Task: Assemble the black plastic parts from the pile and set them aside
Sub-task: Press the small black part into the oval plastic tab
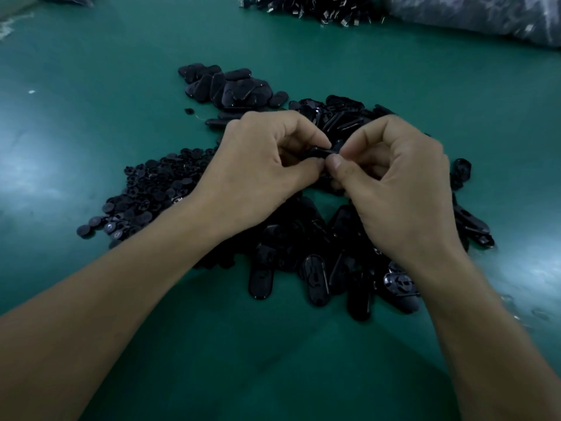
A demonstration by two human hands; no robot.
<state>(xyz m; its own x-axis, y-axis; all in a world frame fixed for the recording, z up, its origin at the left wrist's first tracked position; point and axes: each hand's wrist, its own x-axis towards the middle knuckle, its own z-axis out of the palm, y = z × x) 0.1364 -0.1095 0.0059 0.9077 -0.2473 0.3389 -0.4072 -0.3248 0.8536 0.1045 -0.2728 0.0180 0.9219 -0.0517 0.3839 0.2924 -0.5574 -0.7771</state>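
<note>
- At the centre of the green table (121, 86), we are watching two bare hands meeting over one small black part (321, 151). The left hand (261, 165) is curling finger and thumb round it, and the right hand (394, 183) is pinching its 3 o'clock end. The thumb tips are almost touching.
- We are judging a slip to be the main danger. The pinch is narrow and the plastic is shining, so the part could be dropping into the heap directly below, where black is hiding black.
- We are also flagging a crooked fit. The fingers are covering the joint, so we cannot tell whether the two halves are lining up, and a hard press off-line could be bending a clip.
- The left forearm is crossing the edge of the round caps (151, 189) at 9 o'clock. A careless sweep could be mixing them into the oval shells (315, 281) at 6 o'clock.
- The part itself is showing only as a short, dark, glossy sliver with a rounded edge, held just above the heap. The rest is hidden by fingers.
- At 12 o'clock, closed pieces (230, 86) are lying smooth side up. We are taking these for the finished ones, though that is our reading.
</note>
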